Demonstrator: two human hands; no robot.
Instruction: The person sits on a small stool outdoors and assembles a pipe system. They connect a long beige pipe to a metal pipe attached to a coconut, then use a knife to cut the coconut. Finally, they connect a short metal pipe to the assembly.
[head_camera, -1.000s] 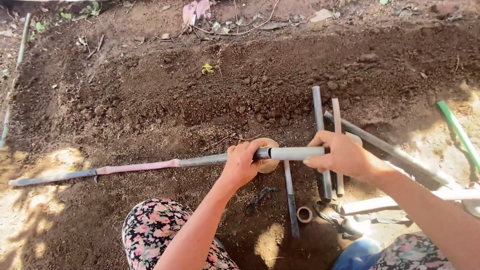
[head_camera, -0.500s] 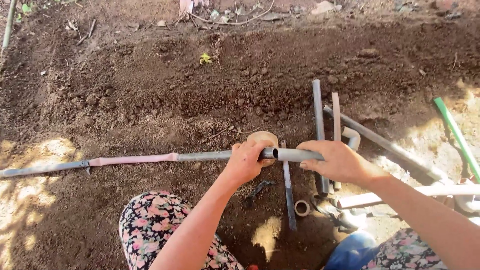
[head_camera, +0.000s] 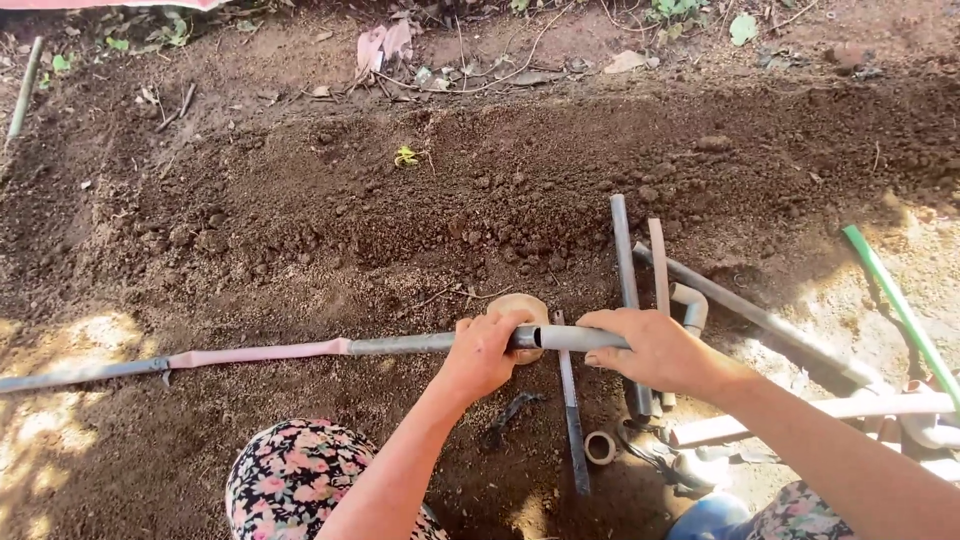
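Note:
A long thin grey pipe (head_camera: 400, 344) with a pink stretch (head_camera: 255, 353) lies across the soil toward the left. My left hand (head_camera: 483, 355) is closed around its right end. My right hand (head_camera: 650, 348) grips a thicker grey pipe piece (head_camera: 575, 338), which meets the thin pipe between my two hands. A round tan roll of tape (head_camera: 520, 306) sits on the ground just behind my left hand, partly hidden.
Several loose grey pipe lengths (head_camera: 622, 250) and an elbow fitting (head_camera: 690, 305) lie on the dirt to the right, with a green pipe (head_camera: 895, 300) farther right. A small ring fitting (head_camera: 599, 447) lies near my knees. A raised bed of dark soil (head_camera: 400, 200) runs behind.
The view has shifted slightly; my hands and the joined pipes sit a little lower and to the right in the frame. Both grips are unchanged.

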